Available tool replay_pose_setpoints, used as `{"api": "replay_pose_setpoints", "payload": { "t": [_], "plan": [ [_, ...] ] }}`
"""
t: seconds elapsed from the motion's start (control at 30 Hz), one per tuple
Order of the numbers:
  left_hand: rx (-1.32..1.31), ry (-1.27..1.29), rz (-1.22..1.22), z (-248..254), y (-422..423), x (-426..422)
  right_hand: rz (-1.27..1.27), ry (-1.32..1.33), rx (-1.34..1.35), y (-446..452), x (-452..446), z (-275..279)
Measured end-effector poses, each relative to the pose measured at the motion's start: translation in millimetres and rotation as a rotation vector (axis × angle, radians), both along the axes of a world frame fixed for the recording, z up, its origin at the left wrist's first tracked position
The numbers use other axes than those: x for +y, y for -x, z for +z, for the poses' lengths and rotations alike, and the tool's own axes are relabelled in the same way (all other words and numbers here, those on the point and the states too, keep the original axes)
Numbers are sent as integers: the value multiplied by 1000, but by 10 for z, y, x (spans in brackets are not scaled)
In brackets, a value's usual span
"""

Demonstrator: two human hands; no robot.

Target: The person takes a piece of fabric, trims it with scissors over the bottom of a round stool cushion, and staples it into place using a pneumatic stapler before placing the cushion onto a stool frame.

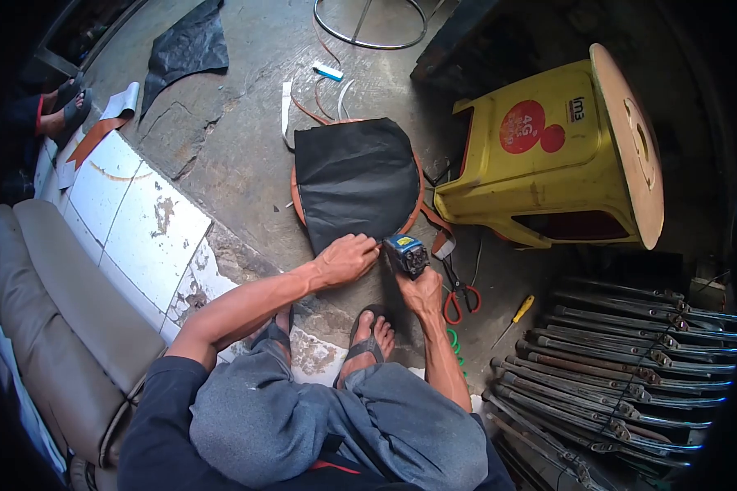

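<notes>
A round seat pad with a brown rim (418, 195) lies on the floor before my feet, a sheet of black fabric (356, 176) spread over it. At the near edge of the fabric is my left hand (346, 260), its fingers curled and pressed together on the cloth. The fingertips are partly hidden. My right hand (422, 293) grips a blue and black staple gun (407, 254), whose nose is at the pad's near right edge, close to my left fingers. A green coiled hose (455, 348) runs beside my right forearm.
Scissors with red handles (462, 303) and a yellow screwdriver (518, 315) lie to the right. A yellow plastic stool (532, 168) rests on its side, near stacked metal tubes (606, 368). A brown cushion (65, 286) is at left. Another person's foot (72, 114) shows far left.
</notes>
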State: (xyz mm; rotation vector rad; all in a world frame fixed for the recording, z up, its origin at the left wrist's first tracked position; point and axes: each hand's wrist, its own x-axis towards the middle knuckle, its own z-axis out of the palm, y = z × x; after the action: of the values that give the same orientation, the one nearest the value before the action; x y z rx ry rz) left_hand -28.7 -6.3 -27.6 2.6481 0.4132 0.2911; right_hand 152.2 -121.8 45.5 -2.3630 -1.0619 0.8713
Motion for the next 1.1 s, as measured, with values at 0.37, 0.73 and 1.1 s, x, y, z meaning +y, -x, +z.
{"api": "replay_pose_setpoints", "payload": {
  "t": [0.37,0.73,1.1],
  "plan": [
    [-26,-319,108,67,219,193,-184,-19,53,-18,-25,-61],
    [-32,-405,-191,-49,309,265,-226,-74,4,11,-10,-106],
    [-42,-389,-167,-269,416,190,-129,73,88,242,-18,84]
  ]
}}
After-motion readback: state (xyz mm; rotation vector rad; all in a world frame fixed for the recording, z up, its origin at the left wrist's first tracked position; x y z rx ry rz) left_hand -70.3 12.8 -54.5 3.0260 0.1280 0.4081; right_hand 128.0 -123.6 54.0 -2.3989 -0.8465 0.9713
